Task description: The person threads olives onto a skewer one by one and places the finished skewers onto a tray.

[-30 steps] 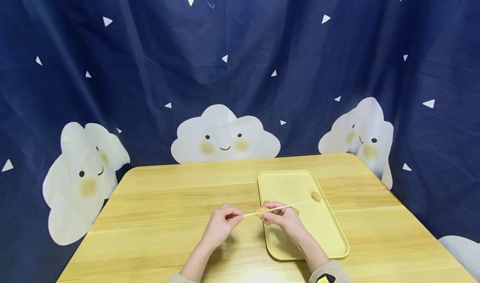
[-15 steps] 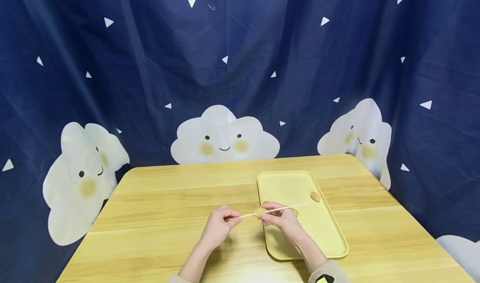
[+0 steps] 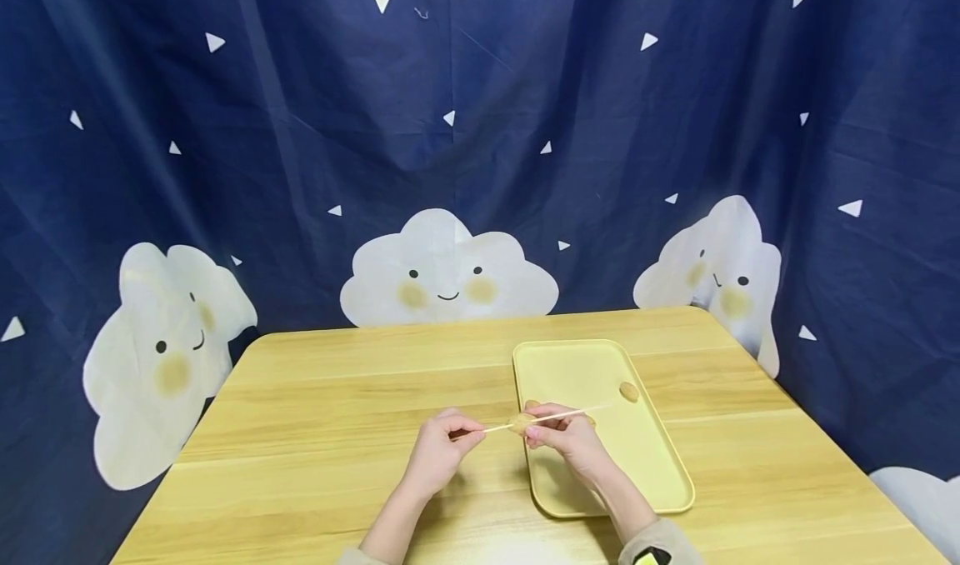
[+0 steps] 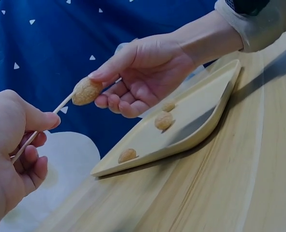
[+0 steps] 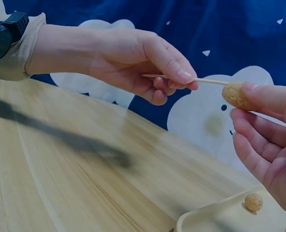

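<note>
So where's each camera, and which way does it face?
Head: on the person's head, facing forward and down at the table and yellow tray; left hand, right hand and forearms show.
Left wrist: on that wrist, facing the right hand, skewer and yellow tray; both hands show.
Right wrist: on that wrist, facing the left hand and table; both hands show.
Both wrist views share the brown ball on the skewer.

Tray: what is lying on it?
Three brown pieces lie on the tray in the left wrist view. In the head view, the right hand partly covers two and hides the tray surface behind it.
</note>
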`<state>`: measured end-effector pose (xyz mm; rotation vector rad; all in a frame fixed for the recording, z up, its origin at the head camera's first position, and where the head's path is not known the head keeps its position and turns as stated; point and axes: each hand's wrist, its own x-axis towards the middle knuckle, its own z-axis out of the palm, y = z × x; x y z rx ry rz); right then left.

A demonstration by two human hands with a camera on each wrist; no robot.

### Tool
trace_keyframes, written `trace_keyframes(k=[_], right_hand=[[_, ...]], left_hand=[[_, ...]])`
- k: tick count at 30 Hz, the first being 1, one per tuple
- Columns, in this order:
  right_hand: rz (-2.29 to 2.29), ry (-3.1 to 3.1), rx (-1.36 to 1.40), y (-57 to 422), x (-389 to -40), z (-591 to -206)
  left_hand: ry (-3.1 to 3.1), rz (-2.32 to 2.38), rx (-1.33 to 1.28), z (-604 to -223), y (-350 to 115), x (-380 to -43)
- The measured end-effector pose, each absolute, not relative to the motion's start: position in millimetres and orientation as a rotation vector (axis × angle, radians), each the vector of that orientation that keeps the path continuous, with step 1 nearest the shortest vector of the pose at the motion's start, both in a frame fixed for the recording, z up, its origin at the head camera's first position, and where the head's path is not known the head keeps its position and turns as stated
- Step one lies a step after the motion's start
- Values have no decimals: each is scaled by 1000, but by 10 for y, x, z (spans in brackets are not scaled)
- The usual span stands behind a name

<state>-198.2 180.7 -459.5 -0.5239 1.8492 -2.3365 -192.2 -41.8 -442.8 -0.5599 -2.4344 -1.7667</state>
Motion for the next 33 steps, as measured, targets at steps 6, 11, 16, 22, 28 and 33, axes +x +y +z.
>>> trace_keyframes(k=[6, 11, 16, 22, 28, 33], right_hand=[[-2365, 1817, -568, 1788, -1970, -4617], [-2382, 1817, -575, 1776, -1960, -4629], [-2384, 1821, -547, 1767, -1954, -4625], [-2344, 1857, -480, 1747, -1961, -4656], [-2271, 1932, -421, 1720, -1961, -4675], [-2214, 1989, -456, 1732, -1943, -4668]], left_hand=[[-2404, -1814, -564, -4399, -414, -1919], [-2403, -1780, -587, -4377, -407, -1923], [-2400, -1752, -574, -4375, -386, -1914], [-2371, -1797, -568, -4406, -389, -1902], [-2384, -1780, -551, -4456, -398, -1901], [-2426, -1786, -535, -4505, -412, -1889]])
